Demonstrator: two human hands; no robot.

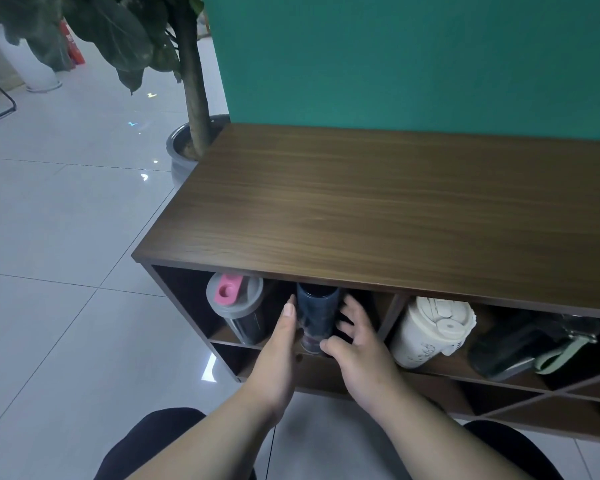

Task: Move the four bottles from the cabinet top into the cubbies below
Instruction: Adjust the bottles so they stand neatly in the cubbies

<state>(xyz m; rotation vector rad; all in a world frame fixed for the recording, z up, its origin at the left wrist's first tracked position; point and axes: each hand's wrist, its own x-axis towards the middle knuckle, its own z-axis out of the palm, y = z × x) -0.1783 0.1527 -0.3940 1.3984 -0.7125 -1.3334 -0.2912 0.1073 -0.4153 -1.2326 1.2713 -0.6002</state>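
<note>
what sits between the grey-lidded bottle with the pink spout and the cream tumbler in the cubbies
In the head view, the dark blue cylindrical bottle stands between them, flanked by the left hand and right hand, with the wooden divider just before the cream tumbler.

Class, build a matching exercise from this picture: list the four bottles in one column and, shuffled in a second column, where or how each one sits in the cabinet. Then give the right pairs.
Column one:
1. pink-capped bottle
2. dark blue bottle
3. cream bottle
4. dark bottle with green strap

Column two:
A. lying on its side, right cubby
B. upright, far left of left cubby
C. between the left hand and right hand
D. left part of right cubby

Pairs: 1-B, 2-C, 3-D, 4-A
</note>
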